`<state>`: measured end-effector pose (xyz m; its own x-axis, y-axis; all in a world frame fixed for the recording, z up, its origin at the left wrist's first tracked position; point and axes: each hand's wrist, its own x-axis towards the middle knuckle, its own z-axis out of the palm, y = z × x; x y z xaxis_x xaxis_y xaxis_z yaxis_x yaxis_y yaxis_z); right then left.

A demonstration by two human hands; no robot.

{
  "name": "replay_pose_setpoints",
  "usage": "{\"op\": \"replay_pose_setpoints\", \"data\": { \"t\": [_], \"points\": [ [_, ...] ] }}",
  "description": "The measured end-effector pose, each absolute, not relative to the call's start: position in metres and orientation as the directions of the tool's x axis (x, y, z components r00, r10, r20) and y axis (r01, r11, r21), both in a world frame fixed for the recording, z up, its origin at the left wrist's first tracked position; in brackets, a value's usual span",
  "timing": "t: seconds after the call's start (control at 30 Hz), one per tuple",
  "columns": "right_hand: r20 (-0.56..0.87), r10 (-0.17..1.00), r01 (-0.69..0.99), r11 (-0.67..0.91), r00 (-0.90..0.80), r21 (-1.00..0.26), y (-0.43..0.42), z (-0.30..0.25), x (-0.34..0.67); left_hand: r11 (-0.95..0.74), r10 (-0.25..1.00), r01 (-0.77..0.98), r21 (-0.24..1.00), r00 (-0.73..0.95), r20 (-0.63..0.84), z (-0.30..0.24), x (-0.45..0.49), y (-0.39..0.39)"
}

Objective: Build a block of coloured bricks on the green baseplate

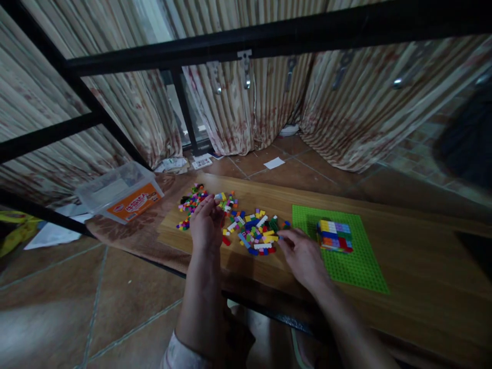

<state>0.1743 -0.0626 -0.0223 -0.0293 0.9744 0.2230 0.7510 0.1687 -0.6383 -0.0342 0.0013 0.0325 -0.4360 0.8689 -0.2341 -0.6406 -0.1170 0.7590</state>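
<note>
left hand [206,228] sits on the left part of the bricks [249,230], back of hand up, fingers close together & pointing away into the pile. palm is hidden, so can't tell if it grips a brick or just rests there. right hand [303,256] lies palm down at the pile's right edge, between the bricks & the baseplate [361,266]. its fingers [284,240] are stretched left w/ tips touching or just beside the nearest bricks. it looks open, nothing seen held, but the pic is dim & soft there. the bricks are a loose multicolour scatter on the wooden table [415,256], mid-left of the top, running from near the far-left corner toward the baseplate. the baseplate is green, flat on the table, just right of the pile. a stack [334,236] of joined bricks in yellow, purple, blue, green, red & orange stands on its far-left part, near the right hand's knuckles but apart from them. a clear box [121,192] w/ an orange label sits at the table's left end, well apart from both hands. a black frame [269,36] crosses the top, w/ striped curtains [238,113] behind it. papers [274,163] lie on the tiled floor [115,292] beyond the table. a pale sleeve [177,356] shows at the bottom edge on the left arm.
</note>
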Motion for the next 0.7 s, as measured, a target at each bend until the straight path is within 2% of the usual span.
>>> {"op": "replay_pose_setpoints", "data": {
  "t": [0.2, 0.3, 0.37, 0.43, 0.47, 0.57, 0.7],
  "points": [
    [0.225, 0.974, 0.798, 0.15, -0.019, -0.583, -0.056, -0.024, 0.166, -0.2, 0.794, -0.665, 0.719, -0.54, -0.279, 0.035, -0.062, 0.0],
    [0.221, 0.974, 0.796, 0.171, -0.049, -0.58, -0.054, -0.025, 0.163, -0.224, 0.721, -0.575, 0.787, -0.641, -0.263, 0.029, -0.076, 0.002],
    [0.214, 0.975, 0.791, 0.178, -0.061, -0.586, -0.053, -0.025, 0.162, -0.157, 0.694, -0.412, 0.897, -0.693, -0.197, 0.023, -0.083, 0.003],
    [0.212, 0.975, 0.79, 0.179, -0.064, -0.586, -0.053, -0.025, 0.162, -0.012, 0.72, -0.14, 0.99, -0.689, -0.088, 0.016, -0.087, 0.004],
    [0.211, 0.975, 0.791, 0.178, -0.063, -0.585, -0.052, -0.025, 0.162, 0.069, 0.753, 0.025, 0.997, -0.657, -0.036, 0.014, -0.089, 0.004],
    [0.211, 0.976, 0.796, 0.168, -0.052, -0.581, -0.052, -0.026, 0.165, 0.246, 0.85, 0.457, 0.855, -0.526, 0.037, 0.01, -0.092, 0.001],
    [0.212, 0.977, 0.797, 0.154, -0.034, -0.584, -0.051, -0.029, 0.169, 0.316, 0.908, 0.697, 0.644, -0.419, 0.009, 0.012, -0.094, -0.006]
  ]
}}
